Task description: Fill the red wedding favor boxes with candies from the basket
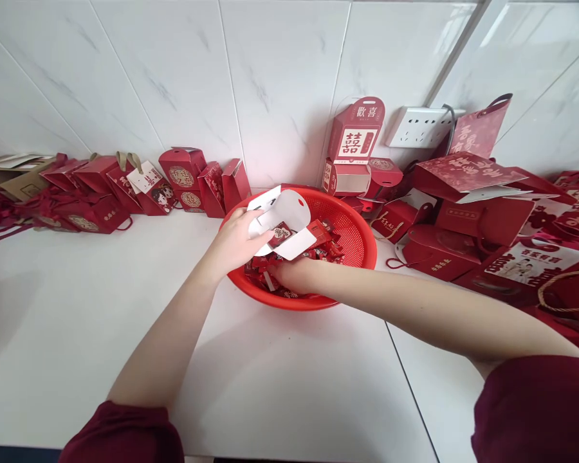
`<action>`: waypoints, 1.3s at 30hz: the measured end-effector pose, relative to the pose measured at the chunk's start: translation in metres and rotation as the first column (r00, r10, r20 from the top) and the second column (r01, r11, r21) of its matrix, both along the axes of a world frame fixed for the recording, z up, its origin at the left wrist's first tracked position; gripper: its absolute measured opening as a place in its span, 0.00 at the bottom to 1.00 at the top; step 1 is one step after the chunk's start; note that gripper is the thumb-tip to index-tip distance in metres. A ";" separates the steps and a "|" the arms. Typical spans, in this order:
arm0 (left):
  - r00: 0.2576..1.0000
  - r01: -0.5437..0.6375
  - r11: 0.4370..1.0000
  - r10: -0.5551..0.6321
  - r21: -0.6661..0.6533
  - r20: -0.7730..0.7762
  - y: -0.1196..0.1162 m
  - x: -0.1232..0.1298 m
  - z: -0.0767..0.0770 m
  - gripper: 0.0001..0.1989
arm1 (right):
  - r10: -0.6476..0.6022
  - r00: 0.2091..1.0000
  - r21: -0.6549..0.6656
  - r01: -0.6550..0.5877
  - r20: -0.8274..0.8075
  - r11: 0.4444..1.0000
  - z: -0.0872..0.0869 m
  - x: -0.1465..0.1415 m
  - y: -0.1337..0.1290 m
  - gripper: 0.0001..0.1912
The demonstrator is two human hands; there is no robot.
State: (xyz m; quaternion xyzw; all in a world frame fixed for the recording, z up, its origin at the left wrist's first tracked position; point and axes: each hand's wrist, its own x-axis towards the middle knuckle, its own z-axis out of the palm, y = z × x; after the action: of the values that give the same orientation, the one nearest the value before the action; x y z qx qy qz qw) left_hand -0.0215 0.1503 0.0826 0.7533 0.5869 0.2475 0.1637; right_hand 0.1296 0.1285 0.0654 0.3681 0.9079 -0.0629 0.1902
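My left hand grips an open candy box, its white inside and raised flaps facing up, above a red plastic colander. A dark red wrapped piece with pale lettering shows inside the box. Red wrapped candies lie heaped in the colander. My right hand reaches down among them, just below the box; its fingers are hidden by the candies, so whether they hold anything does not show.
Red gift boxes line the tiled wall at left. Stacked boxes stand behind the colander, and a pile of red boxes and bags fills the right side. A white power strip leans on the wall above the white tabletop.
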 end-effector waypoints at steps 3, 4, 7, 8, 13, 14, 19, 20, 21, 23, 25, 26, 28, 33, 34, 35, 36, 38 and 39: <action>1.000 -0.016 0.999 0.016 0.030 -0.004 -0.003 -0.007 0.009 0.30 | 0.008 0.999 0.004 -0.008 0.031 1.000 0.003 -0.003 -0.002 0.18; 0.999 -0.033 0.999 0.033 0.040 -0.003 -0.004 -0.009 0.012 0.30 | 0.015 0.999 -0.004 -0.015 0.031 1.000 0.004 -0.001 -0.002 0.18; 0.997 -0.083 0.995 0.082 0.058 0.005 -0.006 -0.016 0.021 0.31 | 0.019 1.000 -0.014 -0.019 0.014 1.000 0.005 0.007 -0.001 0.17; 0.996 -0.087 0.994 0.086 0.067 0.011 -0.007 -0.017 0.022 0.30 | 0.010 1.000 -0.004 -0.010 0.006 1.000 0.004 0.011 -0.001 0.16; 0.999 -0.031 0.993 0.026 0.114 0.044 -0.008 -0.016 0.022 0.22 | -0.073 0.996 0.113 0.077 -0.045 0.991 0.018 0.035 -0.018 0.14; 0.999 -0.023 0.995 0.019 0.101 0.040 -0.008 -0.015 0.021 0.23 | -0.085 0.994 0.140 0.095 -0.075 0.986 0.026 0.043 -0.025 0.14; 0.999 0.051 0.999 -0.051 0.017 0.017 -0.012 -0.004 0.013 0.27 | -0.114 0.822 0.184 0.257 -0.558 0.949 0.066 0.093 -0.055 0.04; 0.997 0.080 0.997 -0.080 -0.001 0.006 -0.013 -0.001 0.011 0.27 | -0.125 0.755 0.169 0.300 -0.644 0.939 0.070 0.101 -0.057 0.04; 0.994 0.110 0.994 -0.111 -0.021 -0.011 -0.014 0.001 0.009 0.27 | -0.141 0.689 0.144 0.339 -0.711 0.930 0.073 0.107 -0.057 0.04; 0.983 0.174 0.983 -0.177 -0.060 -0.046 -0.015 0.006 0.005 0.28 | -0.176 0.580 0.090 0.400 -0.795 0.912 0.073 0.114 -0.052 0.07; 0.965 0.241 0.965 -0.249 -0.101 -0.079 -0.015 0.009 0.002 0.27 | -0.200 0.518 0.052 0.432 -0.832 0.900 0.068 0.114 -0.043 0.11; 0.955 0.269 0.956 -0.281 -0.119 -0.099 -0.015 0.011 0.000 0.27 | -0.204 0.502 0.049 0.444 -0.840 0.895 0.065 0.112 -0.039 0.12; 0.934 0.307 0.941 -0.327 -0.144 -0.145 -0.013 0.012 -0.003 0.26 | -0.201 0.506 0.062 0.455 -0.839 0.888 0.059 0.107 -0.030 0.09; 0.938 0.276 0.945 -0.304 -0.174 -0.167 -0.012 0.011 -0.004 0.30 | -0.160 0.539 0.108 0.432 -0.827 0.895 0.046 0.097 -0.015 0.04; 0.943 0.259 0.951 -0.287 -0.169 -0.169 -0.013 0.011 -0.003 0.30 | -0.166 0.545 0.109 0.436 -0.822 0.893 0.045 0.095 -0.014 0.04; 0.948 0.237 0.961 -0.260 -0.141 -0.181 -0.015 0.012 -0.001 0.30 | -0.175 0.552 0.108 0.442 -0.815 0.891 0.044 0.094 -0.013 0.04; 0.953 0.210 0.974 -0.223 -0.080 -0.205 -0.018 0.013 0.001 0.29 | -0.182 0.558 0.107 0.446 -0.810 0.889 0.044 0.094 -0.012 0.05; 0.956 0.177 0.976 -0.140 0.127 -0.258 -0.025 0.017 0.007 0.25 | -0.186 0.561 0.108 0.449 -0.807 0.887 0.045 0.094 -0.013 0.06; 0.957 0.180 0.954 -0.113 0.242 -0.267 -0.029 0.020 0.010 0.22 | -0.184 0.559 0.110 0.451 -0.809 0.886 0.046 0.094 -0.014 0.06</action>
State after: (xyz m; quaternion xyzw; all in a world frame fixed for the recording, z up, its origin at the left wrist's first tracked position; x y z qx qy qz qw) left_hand -0.0019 0.1215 0.0924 0.8351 0.5069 0.2136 0.0049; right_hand 0.2238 0.1145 0.1118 0.4877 0.8141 -0.1090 -0.2959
